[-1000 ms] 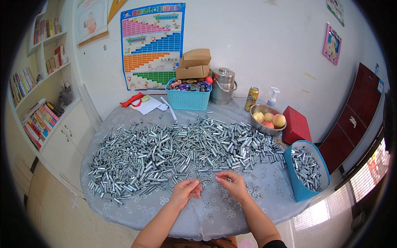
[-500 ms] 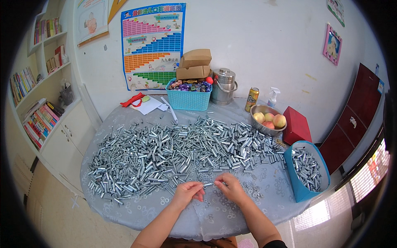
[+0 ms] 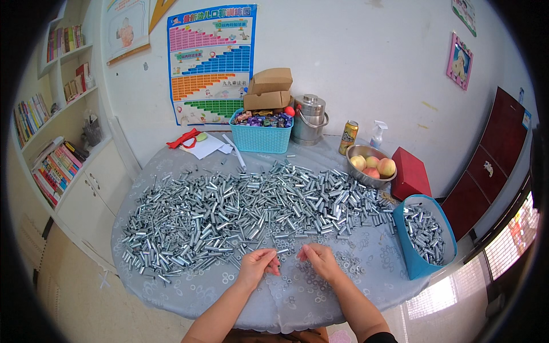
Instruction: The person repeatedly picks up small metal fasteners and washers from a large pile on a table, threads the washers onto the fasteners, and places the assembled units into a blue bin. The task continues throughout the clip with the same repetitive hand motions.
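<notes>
My left hand (image 3: 258, 268) pinches a short silvery metal sleeve (image 3: 283, 251) that sticks out to the right of its fingertips. To its right, a small gap away, my right hand (image 3: 320, 260) has thumb and fingers drawn together; what they hold, if anything, is too small to make out. Beyond both hands spreads a wide heap of metal sleeves and thin bolts (image 3: 240, 208). Loose washers (image 3: 350, 263) lie flat on the grey tablecloth (image 3: 251, 311) around and beside my right hand.
A blue fabric bin (image 3: 410, 246) filled with metal sleeves stands at the table's right edge. Behind it are a red box (image 3: 409, 174) and a steel bowl (image 3: 366, 179) of peaches. Along the back stand a can (image 3: 348, 137), spray bottle (image 3: 377, 136), steel pot (image 3: 309, 121) and turquoise basket (image 3: 261, 139).
My hands have drawn apart; both were at the sleeve between them, and now only my left fingers hold it. My right fingers have come away from its end.
</notes>
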`<move>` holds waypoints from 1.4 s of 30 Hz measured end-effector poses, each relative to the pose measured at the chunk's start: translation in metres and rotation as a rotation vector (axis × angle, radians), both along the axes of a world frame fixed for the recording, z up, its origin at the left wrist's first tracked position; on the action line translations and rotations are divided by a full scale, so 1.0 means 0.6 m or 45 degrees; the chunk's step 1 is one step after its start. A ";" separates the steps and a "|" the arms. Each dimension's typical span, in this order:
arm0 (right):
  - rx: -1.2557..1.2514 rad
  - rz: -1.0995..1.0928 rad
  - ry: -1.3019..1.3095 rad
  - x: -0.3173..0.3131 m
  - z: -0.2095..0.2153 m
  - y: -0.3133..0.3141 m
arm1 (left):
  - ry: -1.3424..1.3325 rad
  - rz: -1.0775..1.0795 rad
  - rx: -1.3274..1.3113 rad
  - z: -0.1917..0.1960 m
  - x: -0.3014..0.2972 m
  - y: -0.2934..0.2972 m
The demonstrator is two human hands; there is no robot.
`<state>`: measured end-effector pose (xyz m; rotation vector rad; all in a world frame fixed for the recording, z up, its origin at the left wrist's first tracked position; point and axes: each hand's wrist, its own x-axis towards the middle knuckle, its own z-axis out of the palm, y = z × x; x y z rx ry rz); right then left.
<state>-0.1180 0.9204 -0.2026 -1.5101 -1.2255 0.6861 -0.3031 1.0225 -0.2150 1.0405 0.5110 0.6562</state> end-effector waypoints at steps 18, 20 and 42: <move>0.017 0.052 0.008 0.001 0.013 -0.003 | 0.016 0.023 0.019 0.001 0.002 -0.003; -0.008 0.044 0.070 -0.002 0.016 -0.003 | -0.004 0.028 0.022 0.001 0.001 -0.002; 0.020 0.104 0.428 -0.006 0.009 0.002 | 0.053 0.030 0.469 0.008 0.008 -0.014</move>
